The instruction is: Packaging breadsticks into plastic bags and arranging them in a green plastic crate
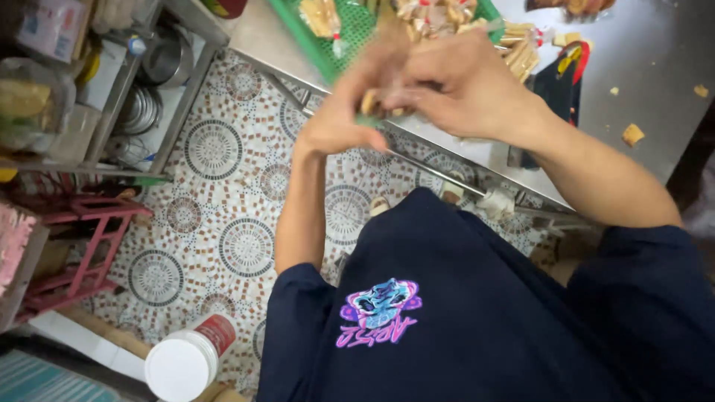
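My left hand (344,112) and my right hand (458,85) meet at the edge of a steel table (640,52). Together they pinch a small tan snack piece (370,102) in a clear wrapper; the fingers hide most of it. Just beyond my hands a green mesh tray (356,33) holds several wrapped tan snack pieces. More wrapped sticks (521,52) lie beside the tray on the table.
A black pouch with a red-handled tool (564,82) lies on the table, with crumbs (632,134) nearby. At the left stand a metal rack with pots (160,63) and a pink rack (86,246) on the patterned tile floor. A white-lidded jar (186,361) sits low left.
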